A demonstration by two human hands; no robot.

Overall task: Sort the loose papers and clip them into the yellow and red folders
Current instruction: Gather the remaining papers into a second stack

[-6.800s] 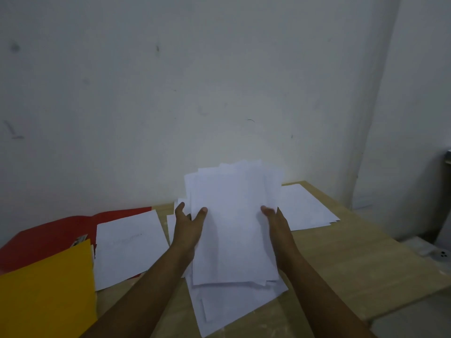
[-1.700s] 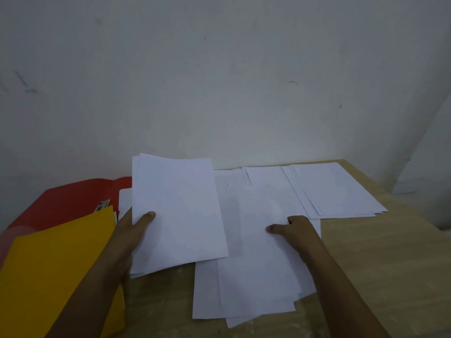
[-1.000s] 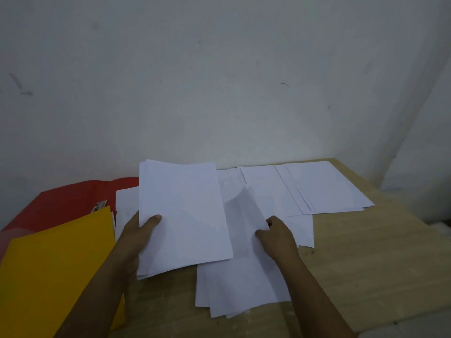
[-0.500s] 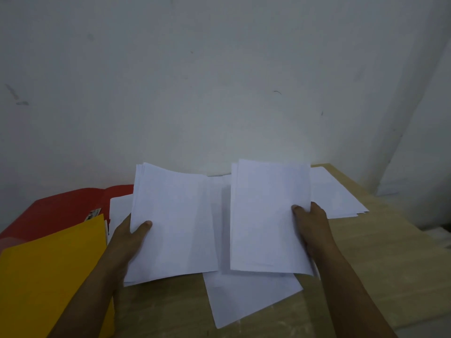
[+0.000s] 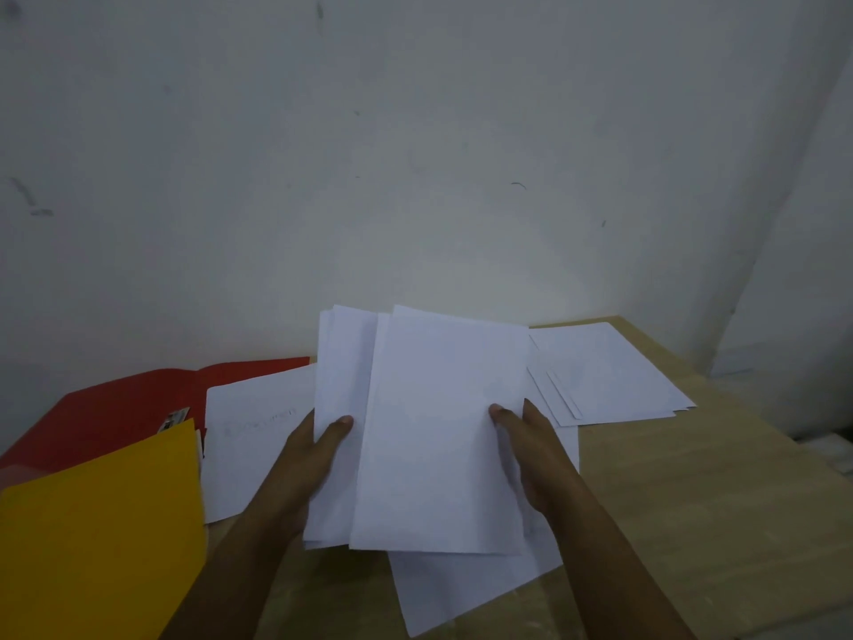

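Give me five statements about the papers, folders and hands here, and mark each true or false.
1. Both hands hold paper: the left hand a stack of sheets, the right hand the top sheet. True.
2. The yellow folder lies right of the hands. False: it lies to their left.
3. The red folder lies behind the yellow folder. True.
4. The table is glass. False: it is light wood.
5. A pile of papers rests at the table's far right. True.

Left hand (image 5: 308,459) thumb curled on top in a pinch, right hand (image 5: 531,450) likewise, forearms converging inward
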